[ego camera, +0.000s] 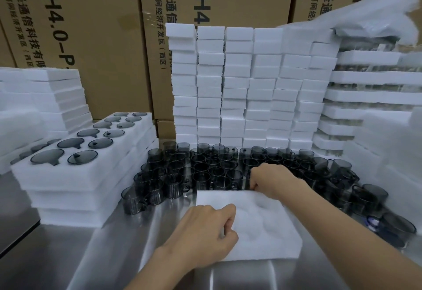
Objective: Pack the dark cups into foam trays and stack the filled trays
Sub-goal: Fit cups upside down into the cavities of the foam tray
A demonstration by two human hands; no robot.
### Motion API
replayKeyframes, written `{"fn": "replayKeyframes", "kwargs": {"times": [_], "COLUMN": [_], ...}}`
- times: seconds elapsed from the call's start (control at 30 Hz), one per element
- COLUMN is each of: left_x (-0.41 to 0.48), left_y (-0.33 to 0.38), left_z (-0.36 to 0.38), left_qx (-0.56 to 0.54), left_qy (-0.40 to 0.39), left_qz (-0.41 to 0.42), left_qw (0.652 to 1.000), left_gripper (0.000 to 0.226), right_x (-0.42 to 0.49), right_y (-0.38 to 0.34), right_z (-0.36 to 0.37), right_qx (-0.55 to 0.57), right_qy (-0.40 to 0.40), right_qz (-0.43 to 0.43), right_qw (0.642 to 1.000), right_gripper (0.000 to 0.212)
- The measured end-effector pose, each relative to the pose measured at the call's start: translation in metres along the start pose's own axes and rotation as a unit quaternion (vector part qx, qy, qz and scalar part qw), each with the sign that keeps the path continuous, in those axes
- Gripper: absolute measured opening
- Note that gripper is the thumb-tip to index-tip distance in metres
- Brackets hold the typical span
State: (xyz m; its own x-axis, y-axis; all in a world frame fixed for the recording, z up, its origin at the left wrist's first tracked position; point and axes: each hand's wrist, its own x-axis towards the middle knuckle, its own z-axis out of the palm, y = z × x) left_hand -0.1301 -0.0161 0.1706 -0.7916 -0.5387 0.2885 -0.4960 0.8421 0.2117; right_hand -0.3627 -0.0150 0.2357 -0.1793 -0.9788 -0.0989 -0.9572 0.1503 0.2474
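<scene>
A person's two bare hands work on a shiny metal counter (pixel 68 255), seen from above. A white foam tray (pixel 258 228) lies flat near the counter's front edge, its moulded hollows holding nothing. The left hand (pixel 205 232) rests on the tray's near left part with fingers curled and pinched on the foam. The right hand (pixel 271 179) grips the tray's far edge, fingers folded over it. The hands are apart, each closed on the tray.

Just behind the tray, a dense crowd of dark cups (pixel 205 166), smoky and see-through with handles, stands upright across the middle of the counter and trails along the right side toward the front. Toward the left edge sits a stack of filled trays (pixel 75 175); the top one shows round dark pieces seated in two rows. Along the back edge rise tall columns of white foam blocks (pixel 239 84), with brown cardboard boxes (pixel 102 50) behind them.
</scene>
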Motion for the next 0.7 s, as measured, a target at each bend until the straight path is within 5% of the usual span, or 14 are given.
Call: {"fn": "replayKeyframes", "kwargs": {"times": [0.2, 0.3, 0.37, 0.43, 0.53, 0.63, 0.7], "left_x": [0.000, 0.003, 0.009, 0.014, 0.019, 0.016, 0.014], "left_y": [-0.002, -0.004, -0.005, -0.006, -0.005, 0.001, 0.005], "left_z": [0.002, 0.006, 0.005, 0.001, -0.004, -0.006, -0.008], "left_qx": [-0.075, -0.238, -0.361, -0.447, -0.568, -0.628, -0.660], "left_qy": [0.000, 0.050, 0.132, 0.176, 0.143, 0.152, 0.154], "left_qz": [-0.024, -0.055, -0.098, -0.137, -0.164, -0.147, -0.138], "left_qw": [0.997, 0.968, 0.918, 0.866, 0.794, 0.749, 0.723], "left_gripper": [0.017, 0.003, 0.017, 0.036, 0.061, 0.022, 0.020], "right_x": [-0.010, -0.024, -0.040, -0.055, -0.070, -0.075, -0.077], "right_y": [0.006, 0.015, 0.016, 0.010, -0.011, -0.031, -0.038], "right_z": [0.006, 0.006, 0.011, 0.022, 0.036, 0.044, 0.049], "right_qx": [-0.121, -0.036, 0.083, 0.220, 0.454, 0.569, 0.622], "right_qy": [0.087, 0.179, 0.247, 0.301, 0.289, 0.281, 0.297], "right_qz": [-0.049, -0.034, -0.007, -0.010, -0.069, -0.086, -0.069], "right_qw": [0.988, 0.983, 0.965, 0.928, 0.840, 0.768, 0.721], "right_gripper": [0.037, 0.031, 0.024, 0.017, 0.019, 0.027, 0.026]}}
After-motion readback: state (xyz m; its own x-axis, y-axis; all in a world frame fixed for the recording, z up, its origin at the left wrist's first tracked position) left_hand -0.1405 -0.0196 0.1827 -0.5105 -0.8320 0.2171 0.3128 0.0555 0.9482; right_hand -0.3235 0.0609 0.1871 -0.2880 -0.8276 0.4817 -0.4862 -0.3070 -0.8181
